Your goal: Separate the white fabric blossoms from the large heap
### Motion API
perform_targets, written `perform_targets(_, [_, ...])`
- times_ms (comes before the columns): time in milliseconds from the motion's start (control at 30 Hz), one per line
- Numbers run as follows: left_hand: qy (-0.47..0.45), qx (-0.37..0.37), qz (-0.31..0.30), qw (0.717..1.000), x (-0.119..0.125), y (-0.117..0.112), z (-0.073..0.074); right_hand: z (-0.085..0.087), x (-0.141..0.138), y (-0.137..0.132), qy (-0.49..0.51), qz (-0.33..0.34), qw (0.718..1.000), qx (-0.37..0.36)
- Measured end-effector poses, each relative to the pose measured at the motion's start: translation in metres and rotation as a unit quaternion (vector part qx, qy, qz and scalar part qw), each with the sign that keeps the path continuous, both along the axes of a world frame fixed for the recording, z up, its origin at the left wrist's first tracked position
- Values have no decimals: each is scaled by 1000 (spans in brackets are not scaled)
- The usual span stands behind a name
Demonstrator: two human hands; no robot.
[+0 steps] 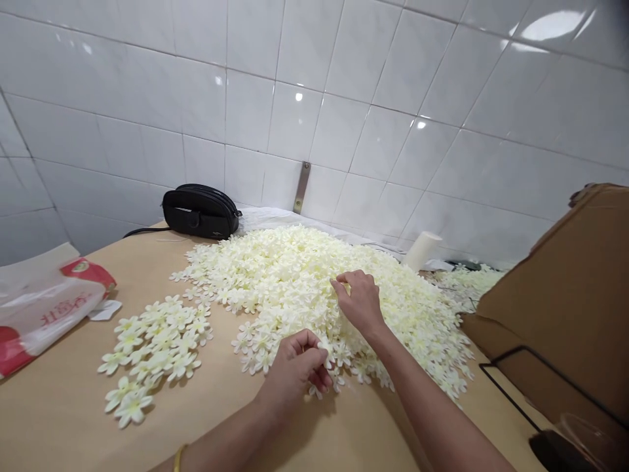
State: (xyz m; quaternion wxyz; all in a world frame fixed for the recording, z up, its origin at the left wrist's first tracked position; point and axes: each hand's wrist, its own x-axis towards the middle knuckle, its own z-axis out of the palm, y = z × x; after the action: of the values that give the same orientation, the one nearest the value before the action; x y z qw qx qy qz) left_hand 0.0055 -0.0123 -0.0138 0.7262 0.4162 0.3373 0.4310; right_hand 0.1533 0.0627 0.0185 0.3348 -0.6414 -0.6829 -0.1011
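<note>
A large heap of artificial flowers, white with pale yellow centres, covers the middle of the table. At its near edge my left hand is closed, thumb against curled fingers, with a white artificial flower at the fingertips. My right hand reaches over the heap. Its thumb and index finger are bent and slightly apart, and I see nothing held between them. To the left lies a smaller, separate group of the same flowers, spread flat on the brown tabletop.
A black bag rests against the tiled wall. At far left is a red and white plastic bag. A cardboard box and a black wire frame stand at right. Behind the heap leans a cream roll.
</note>
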Motion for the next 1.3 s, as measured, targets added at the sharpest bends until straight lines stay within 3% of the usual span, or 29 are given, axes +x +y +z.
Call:
perform_targets(200, [2, 1, -7, 1000, 1, 1, -4, -3, -6, 0, 15, 37, 999, 15])
perform_targets(367, [19, -2, -12, 1000, 1, 0, -3, -1, -2, -2, 34, 68, 994, 82])
perform_targets(467, [17, -2, -15, 1000, 0, 0, -2, -1, 1, -7, -36, 89, 989, 116])
perform_targets(567, [19, -6, -17, 1000, 0, 0, -3, -5, 5, -18, -144, 149, 973, 103])
perform_targets(633, [16, -7, -19, 1000, 0, 1, -4, -7, 8, -25, -155, 181, 967, 88])
perform_targets(800, [18, 6, -23, 1000, 1, 2, -9, -7, 14, -35, -1, 164, 979, 118])
perform_targets(967, [29, 12, -26, 999, 1, 0, -4, 8, 11, -40, 117, 162, 974, 108])
perform_targets(1100, [-3, 0, -14, 1000, 1, 1, -2, 16, 0, -64, 218, 129, 964, 82])
perform_targets(1300, [-58, -9, -4, 998, 1, 2, -10, -8, -28, -96, 208, 256, 943, -46])
